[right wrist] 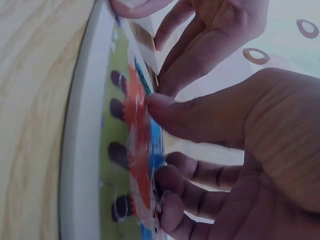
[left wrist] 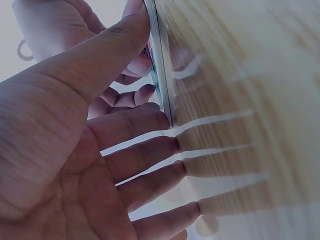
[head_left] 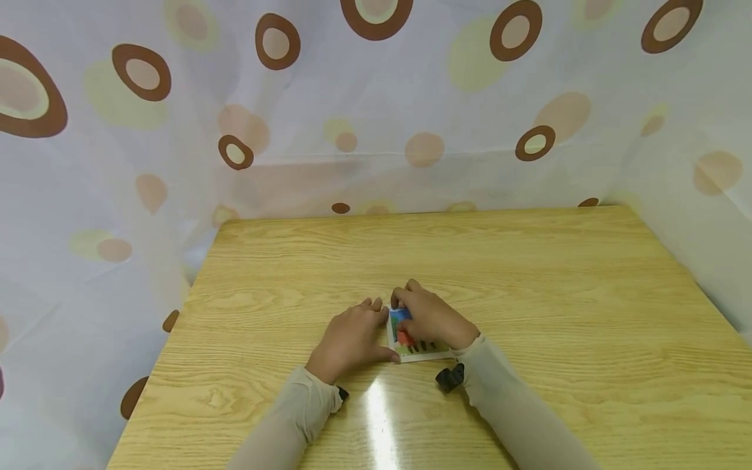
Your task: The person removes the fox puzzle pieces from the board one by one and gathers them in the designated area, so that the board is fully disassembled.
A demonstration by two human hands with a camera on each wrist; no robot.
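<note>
A small white-edged picture board [head_left: 424, 357] with a red, blue and green picture lies on the table. My left hand [head_left: 351, 341] is at its left side, thumb against the near corner and index finger by the far one; in the left wrist view the fingers of this hand [left wrist: 100, 135] are nearly straight. My right hand [head_left: 433, 317] is over the board, fingers curled and thumb on the picture. Close up in the right wrist view, the thumb and fingertips of this hand [right wrist: 235, 135] grip at the picture [right wrist: 137, 135]. Whether they hold a separate piece is unclear.
The board lies on a light wood-grain table [head_left: 558, 294]. A white curtain [head_left: 352, 98] with brown and yellow spots stands behind the table and at both sides. A small black device [head_left: 450, 378] is at my right wrist.
</note>
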